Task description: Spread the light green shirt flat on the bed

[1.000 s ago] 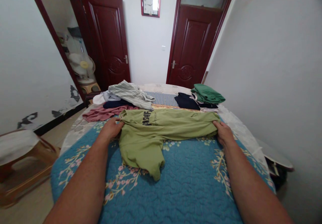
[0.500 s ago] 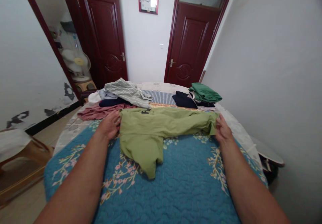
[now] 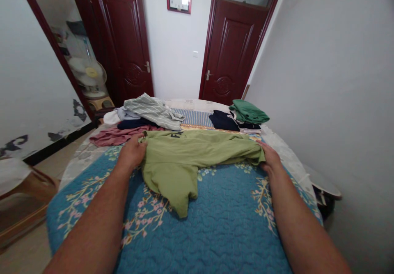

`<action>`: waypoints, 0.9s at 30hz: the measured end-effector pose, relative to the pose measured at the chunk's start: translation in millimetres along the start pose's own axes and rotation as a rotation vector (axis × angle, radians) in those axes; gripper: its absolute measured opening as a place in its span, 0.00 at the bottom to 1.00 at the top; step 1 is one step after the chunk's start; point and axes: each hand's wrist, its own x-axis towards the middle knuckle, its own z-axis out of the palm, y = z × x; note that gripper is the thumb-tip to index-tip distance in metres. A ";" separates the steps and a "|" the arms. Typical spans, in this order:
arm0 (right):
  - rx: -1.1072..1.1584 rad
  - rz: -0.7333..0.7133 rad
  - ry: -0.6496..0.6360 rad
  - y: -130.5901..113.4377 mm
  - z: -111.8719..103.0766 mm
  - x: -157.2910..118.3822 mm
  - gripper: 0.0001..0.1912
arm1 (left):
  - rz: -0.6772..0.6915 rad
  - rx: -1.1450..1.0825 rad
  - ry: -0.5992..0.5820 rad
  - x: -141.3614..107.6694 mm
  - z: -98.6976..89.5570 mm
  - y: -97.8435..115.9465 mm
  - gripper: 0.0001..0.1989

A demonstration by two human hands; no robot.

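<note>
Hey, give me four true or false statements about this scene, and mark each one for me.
1. The left hand is holding the olive shirt. True.
2. The right hand is gripping a towel. False: it is holding the olive shirt's right end.
3. The olive shirt lies on a flowered blue quilt. True.
4. The green clothes are on the floor. False: they lie at the far end of the bed, past the navy clothes.
</note>
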 end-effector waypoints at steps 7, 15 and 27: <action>0.161 -0.046 0.154 -4.5 3.7 1.1 0.20 | -0.207 -0.172 -0.062 1.0 -2.8 0.1 0.23; -0.343 -0.235 -0.144 -7.3 -1.7 -8.5 0.36 | -0.148 -0.658 -0.527 -20.5 -20.8 29.8 0.46; -1.048 -0.710 -0.280 -0.8 -3.3 -7.7 0.38 | 0.236 -0.072 -0.116 -5.5 5.4 15.3 0.19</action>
